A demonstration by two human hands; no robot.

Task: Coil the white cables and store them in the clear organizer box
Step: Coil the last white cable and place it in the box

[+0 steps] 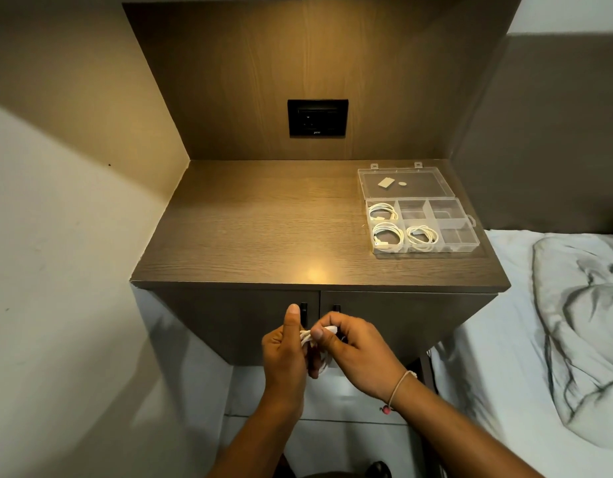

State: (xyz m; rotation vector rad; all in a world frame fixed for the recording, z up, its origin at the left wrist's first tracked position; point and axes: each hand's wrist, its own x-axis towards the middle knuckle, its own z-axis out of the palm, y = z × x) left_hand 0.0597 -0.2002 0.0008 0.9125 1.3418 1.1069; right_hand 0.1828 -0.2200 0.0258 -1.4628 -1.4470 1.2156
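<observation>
White cable [308, 336], bunched in loops (partly hidden), gripped by left hand [284, 353], pinched by right hand [356, 350].

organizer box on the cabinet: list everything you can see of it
The clear organizer box looks like transparent plastic and sits open at the right rear of the wooden cabinet top, lid folded back flat, two tabs on its far edge. Six compartments, two rows of three. Three hold coiled white cables: far-left cable, near-left cable, near-middle cable. The rest look empty. Nothing else touches it.
</observation>
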